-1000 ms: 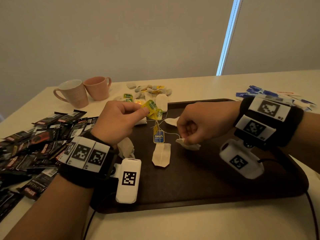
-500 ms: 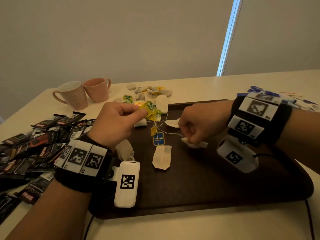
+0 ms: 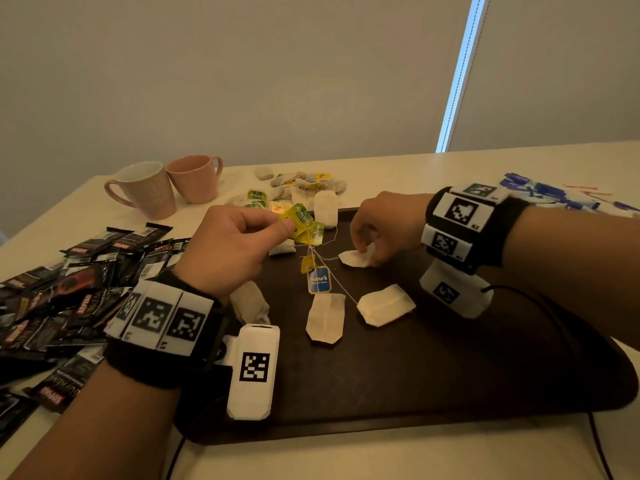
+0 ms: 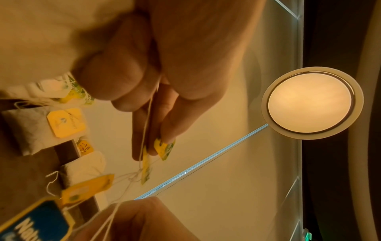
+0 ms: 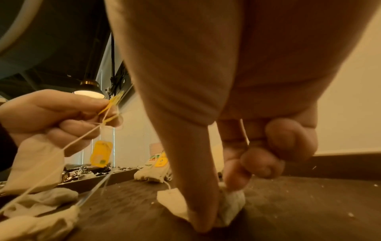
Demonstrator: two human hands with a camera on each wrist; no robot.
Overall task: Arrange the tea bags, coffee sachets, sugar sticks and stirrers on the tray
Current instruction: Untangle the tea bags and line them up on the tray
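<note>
over the dark tray (image 3: pixel 450 393), her left hand (image 3: pixel 228 247) pinches yellow-green tags (image 3: pixel 304 223) (strings tangled below) while the right hand (image 3: pixel 384 230) pinches a tea bag (image 3: pixel 353 258) lying there.

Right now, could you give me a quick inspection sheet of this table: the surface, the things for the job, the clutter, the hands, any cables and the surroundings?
Surface: pale table with a dark tray on it.
Job's things: loose tea bags on the tray, strings tangled; more tea bags behind it; black coffee sachets heaped on the left; blue sachets far right. Stirrers: cannot tell.
Clutter: two pink mugs at the back left.
Hands: left hand pinches green-yellow tea tags; right hand pinches a tea bag on the tray.
Cables: black cable from the right wrist unit; another by the near edge.
Surroundings: plain wall, window blind with a bright gap.
</note>
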